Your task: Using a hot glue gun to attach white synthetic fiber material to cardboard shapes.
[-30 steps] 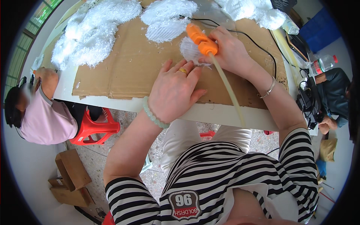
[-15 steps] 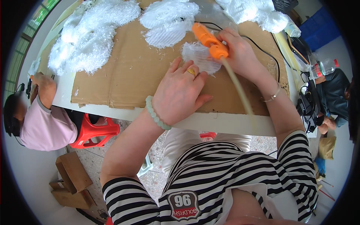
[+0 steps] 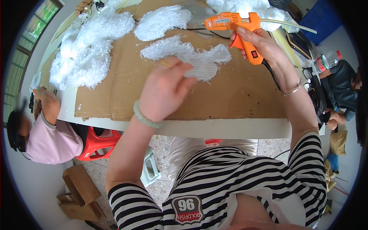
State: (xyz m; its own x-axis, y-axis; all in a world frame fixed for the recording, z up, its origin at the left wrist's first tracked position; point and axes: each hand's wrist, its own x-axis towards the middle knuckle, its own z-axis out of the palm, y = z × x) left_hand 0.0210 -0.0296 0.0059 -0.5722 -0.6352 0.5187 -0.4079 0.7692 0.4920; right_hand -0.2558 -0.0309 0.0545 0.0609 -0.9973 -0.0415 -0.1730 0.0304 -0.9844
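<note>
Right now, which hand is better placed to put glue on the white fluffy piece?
Right hand: it grips the orange glue gun above the white fluffy piece; the left hand holds that piece.

White table [image 3: 230, 129] topped with cardboard [image 3: 237, 88], speckled floor [image 3: 161, 143], red plastic stool [image 3: 97, 142], window [image 3: 32, 38] at left

Craft workshop: cardboard-covered table [image 3: 237, 128], white fluffy piles [image 3: 88, 50], glue gun [image 3: 234, 25].

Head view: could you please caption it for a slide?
Left hand lifts a white fluffy piece over cardboard; right hand grips an orange glue gun.
</note>
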